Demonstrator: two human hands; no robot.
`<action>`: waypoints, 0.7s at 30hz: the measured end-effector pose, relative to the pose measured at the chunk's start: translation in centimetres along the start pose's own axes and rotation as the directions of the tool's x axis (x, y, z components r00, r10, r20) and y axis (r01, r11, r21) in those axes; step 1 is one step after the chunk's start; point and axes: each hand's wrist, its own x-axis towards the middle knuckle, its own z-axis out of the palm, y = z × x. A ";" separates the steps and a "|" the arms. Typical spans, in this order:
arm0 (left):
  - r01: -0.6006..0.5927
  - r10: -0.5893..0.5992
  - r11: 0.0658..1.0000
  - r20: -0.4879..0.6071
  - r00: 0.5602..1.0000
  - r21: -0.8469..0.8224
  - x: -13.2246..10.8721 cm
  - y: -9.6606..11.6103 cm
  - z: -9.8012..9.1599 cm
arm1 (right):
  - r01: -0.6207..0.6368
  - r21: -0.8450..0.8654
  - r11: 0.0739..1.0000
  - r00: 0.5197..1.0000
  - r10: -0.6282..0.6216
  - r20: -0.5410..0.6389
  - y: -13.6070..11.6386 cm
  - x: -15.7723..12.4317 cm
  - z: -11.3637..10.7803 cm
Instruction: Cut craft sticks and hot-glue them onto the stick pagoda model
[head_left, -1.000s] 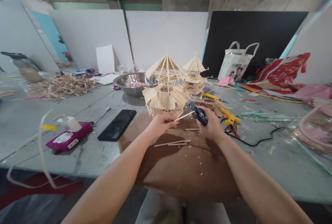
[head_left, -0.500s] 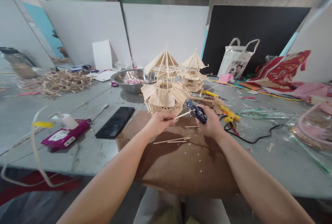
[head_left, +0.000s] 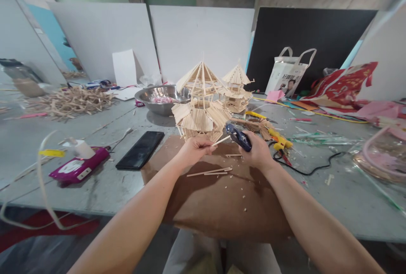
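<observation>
Between the fingers of my left hand is a thin wooden stick, pinched near one end and pointing right. Its far end meets a dark blue hand tool, which looks like pliers. My right hand is wrapped round that tool; whether its jaws are closed on the stick cannot be made out. Below the hands, several loose sticks lie on a brown board among small chips. Just behind the hands stands a pavilion model of wooden sticks, with a smaller stick pavilion behind it.
On the left are a black phone, a purple power strip with a looping white cable, and a stick pile. A metal bowl sits behind. To the right lie a yellow glue gun with a black cord and plastic scraps.
Both hands stay almost in place. The stick's visible part looks slightly shorter, and the blue tool has shifted a little left. The whole view moves very slightly.
</observation>
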 end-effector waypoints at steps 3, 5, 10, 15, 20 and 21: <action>-0.024 0.025 1.000 -0.017 1.000 0.017 0.0 -0.2 0.0 | -0.020 -0.021 1.000 1.000 0.020 0.007 -0.2 0.0 -0.1; -0.044 0.044 0.999 -0.025 0.999 0.032 0.1 -0.4 0.0 | -0.037 -0.037 0.999 0.999 0.037 0.015 -0.3 0.0 -0.2; -0.065 0.067 0.996 -0.037 0.997 0.062 0.2 -0.9 0.1 | -0.093 -0.098 0.991 0.994 0.099 0.055 -0.7 0.1 -0.4; -0.075 0.080 0.994 -0.057 0.995 0.079 0.2 -1.2 0.3 | -0.141 -0.146 0.979 0.983 0.157 0.100 -1.0 0.3 -0.6; -0.054 0.058 0.996 -0.059 0.997 0.067 0.3 -1.5 0.6 | -0.182 -0.179 0.967 0.970 0.207 0.130 -1.1 0.5 -1.0; -0.051 0.054 0.997 -0.059 0.997 0.062 0.3 -1.6 0.7 | -0.190 -0.186 0.964 0.967 0.217 0.136 -1.2 0.5 -1.1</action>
